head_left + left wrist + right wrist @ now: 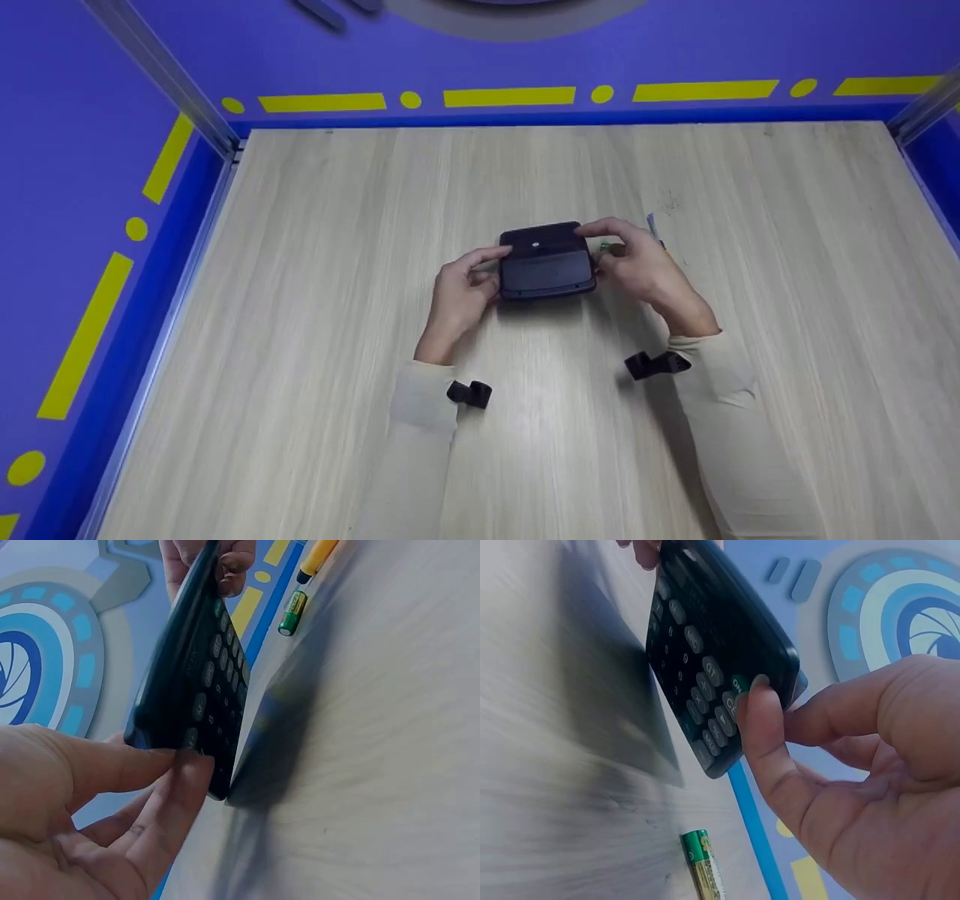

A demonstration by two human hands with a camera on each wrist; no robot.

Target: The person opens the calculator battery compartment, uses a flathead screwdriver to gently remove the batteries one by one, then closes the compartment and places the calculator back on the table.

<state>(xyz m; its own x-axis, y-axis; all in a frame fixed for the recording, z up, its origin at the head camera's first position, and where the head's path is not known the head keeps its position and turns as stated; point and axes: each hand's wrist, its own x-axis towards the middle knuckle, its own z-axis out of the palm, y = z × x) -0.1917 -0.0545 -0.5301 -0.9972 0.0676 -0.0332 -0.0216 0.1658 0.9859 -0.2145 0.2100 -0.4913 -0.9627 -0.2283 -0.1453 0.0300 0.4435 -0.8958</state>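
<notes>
A black calculator is held between both hands, its back turned up toward the head camera. Its keys face down toward the table in the wrist views. My left hand pinches one side edge between thumb and fingers. Opposite it, my right hand grips the other side edge the same way. A green and gold battery lies on the table by the right hand, which partly hides it in the head view. Beyond the battery is a tool with a yellow-orange handle, perhaps a screwdriver, also mostly hidden there.
The pale wooden table stretches around the hands. Blue-purple walls with yellow marks border its back and sides. A black wrist camera sits on the left sleeve, and another black camera on the right.
</notes>
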